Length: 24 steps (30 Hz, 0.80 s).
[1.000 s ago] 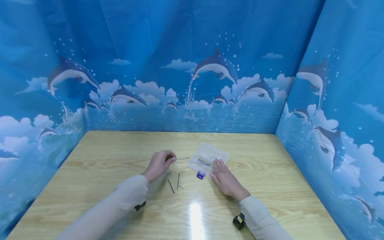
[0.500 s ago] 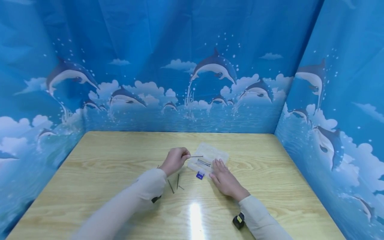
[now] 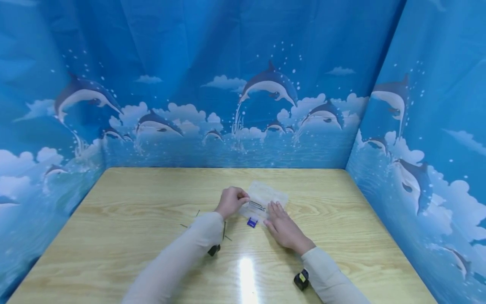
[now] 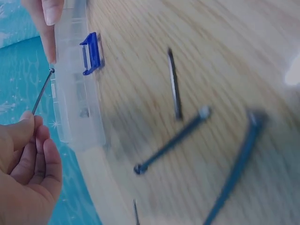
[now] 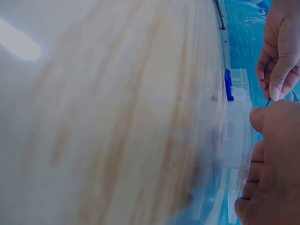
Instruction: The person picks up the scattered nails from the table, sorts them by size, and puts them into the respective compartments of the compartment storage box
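My left hand [image 3: 233, 202] pinches a thin nail [image 4: 43, 91] between thumb and fingertips, over the left side of a low clear plastic box [image 3: 267, 192]. In the left wrist view the nail's headed end points at the box edge. Several nails [image 3: 257, 206] lie together inside the box. My right hand [image 3: 284, 228] rests on the right part of the box with fingers straight. A blue latch [image 3: 252, 222] sits on the box's near side; it shows in the left wrist view too.
Loose nails of different sizes lie on the wooden table [image 3: 341, 236] left of and nearer than the box, among them a short nail [image 4: 174, 89], a headed nail [image 4: 171, 143] and a large nail [image 4: 239, 164]. A blue dolphin curtain [image 3: 190, 105] stands behind the table.
My left hand has moved right with the nail, from the bare table to above the box's left side. The left sleeve now covers some loose nails. The right hand has stayed in place.
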Motion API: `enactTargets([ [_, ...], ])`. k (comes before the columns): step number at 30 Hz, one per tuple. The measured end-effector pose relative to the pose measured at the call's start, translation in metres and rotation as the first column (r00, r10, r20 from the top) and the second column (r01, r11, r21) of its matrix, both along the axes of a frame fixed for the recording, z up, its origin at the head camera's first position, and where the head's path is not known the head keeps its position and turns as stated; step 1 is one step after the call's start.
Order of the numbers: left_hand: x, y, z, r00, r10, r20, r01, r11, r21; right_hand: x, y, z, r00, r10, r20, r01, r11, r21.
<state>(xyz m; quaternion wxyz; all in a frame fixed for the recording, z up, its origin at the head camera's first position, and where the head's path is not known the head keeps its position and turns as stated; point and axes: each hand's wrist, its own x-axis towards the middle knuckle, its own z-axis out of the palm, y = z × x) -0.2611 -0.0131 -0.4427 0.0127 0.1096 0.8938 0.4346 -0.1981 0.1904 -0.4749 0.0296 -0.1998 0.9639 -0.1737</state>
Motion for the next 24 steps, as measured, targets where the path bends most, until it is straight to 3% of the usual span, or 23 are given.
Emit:
enactTargets([
  [6, -0.002, 0.008, -0.004, 0.999, 0.041, 0.036, -0.043, 0.999, 0.030, -0.001, 0.000, 0.000, 1.000, -0.008, 0.007, 0.008, 1.000, 0.000],
  [13, -0.002, 0.012, -0.007, 0.998, 0.045, 0.050, -0.045, 0.999, -0.010, -0.002, 0.000, -0.002, 1.000, 0.001, 0.005, -0.001, 1.000, -0.005],
  [24, -0.004, 0.015, -0.009, 0.999, 0.032, 0.009, -0.032, 0.998, -0.054, -0.002, 0.001, -0.002, 1.000, 0.004, -0.009, -0.004, 1.000, -0.006],
])
